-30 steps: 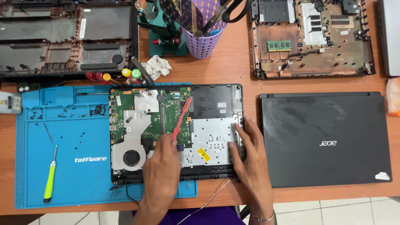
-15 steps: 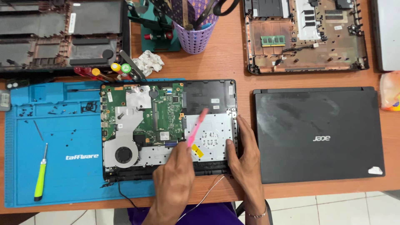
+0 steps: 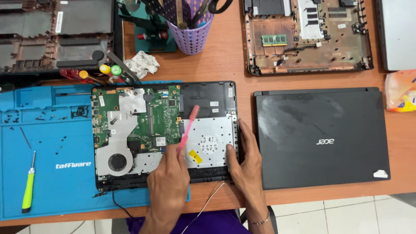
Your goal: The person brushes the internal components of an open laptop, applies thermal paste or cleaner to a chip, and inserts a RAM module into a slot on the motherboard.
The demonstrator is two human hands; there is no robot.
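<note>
An opened laptop base [image 3: 208, 95] lies in front of me, showing a green motherboard [image 3: 160, 115], a fan [image 3: 117, 162] and a silver metal plate [image 3: 212, 141]. My left hand [image 3: 169, 182] holds a thin pink pry tool [image 3: 188, 128] slanting up over the edge between board and plate. My right hand [image 3: 245, 162] rests flat on the base's right front corner, fingers on the silver plate's edge.
A closed black laptop [image 3: 320, 136] lies to the right. A blue work mat [image 3: 47, 147] with a green-handled screwdriver [image 3: 28, 188] and loose screws is at left. Behind stand a purple tool cup [image 3: 190, 37], a stripped laptop shell [image 3: 307, 37] and black covers [image 3: 52, 39].
The view has shifted slightly. The pink tool has tilted and moved right, from over the motherboard toward the silver plate. My right hand stays at the base's right corner.
</note>
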